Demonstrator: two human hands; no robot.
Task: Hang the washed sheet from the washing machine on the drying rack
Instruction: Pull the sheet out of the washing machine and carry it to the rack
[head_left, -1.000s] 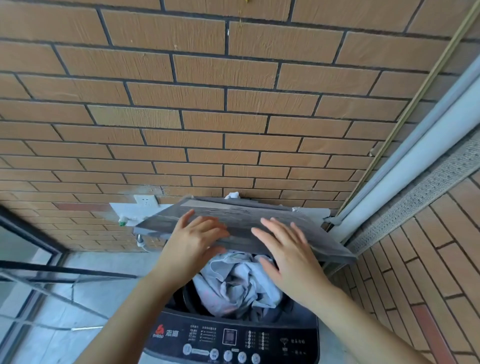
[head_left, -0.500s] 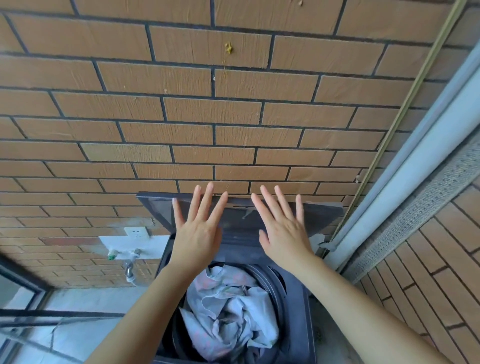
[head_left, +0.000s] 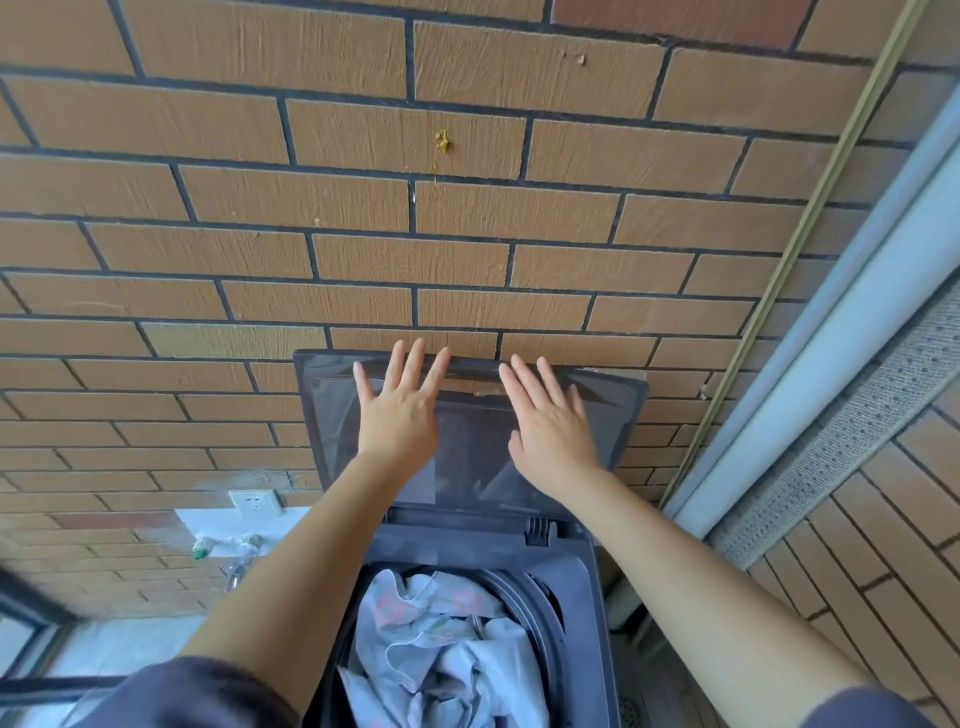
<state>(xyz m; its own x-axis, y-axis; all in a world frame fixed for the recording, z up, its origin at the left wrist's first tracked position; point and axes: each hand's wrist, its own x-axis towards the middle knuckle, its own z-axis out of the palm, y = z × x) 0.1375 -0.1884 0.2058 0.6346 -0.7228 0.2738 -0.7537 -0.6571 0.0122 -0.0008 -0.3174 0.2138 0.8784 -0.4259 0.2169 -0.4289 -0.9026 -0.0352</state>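
We wear dark navy short sleeves, the left sleeve (head_left: 197, 693) wide and softly folded, the right sleeve (head_left: 865, 709) only a dark edge, with our forearms (head_left: 296, 571) bare beyond them.

The brick wall (head_left: 363, 249) across the upper frame is tan-orange, ruled with dark grout lines. At lower centre the washing machine (head_left: 467, 543) is charcoal grey, its lid (head_left: 332, 410) smoky dark, and the sheet (head_left: 431, 639) inside is pale grey-white with faint pink and green print. Lower left, the wall socket (head_left: 253, 501) is white.
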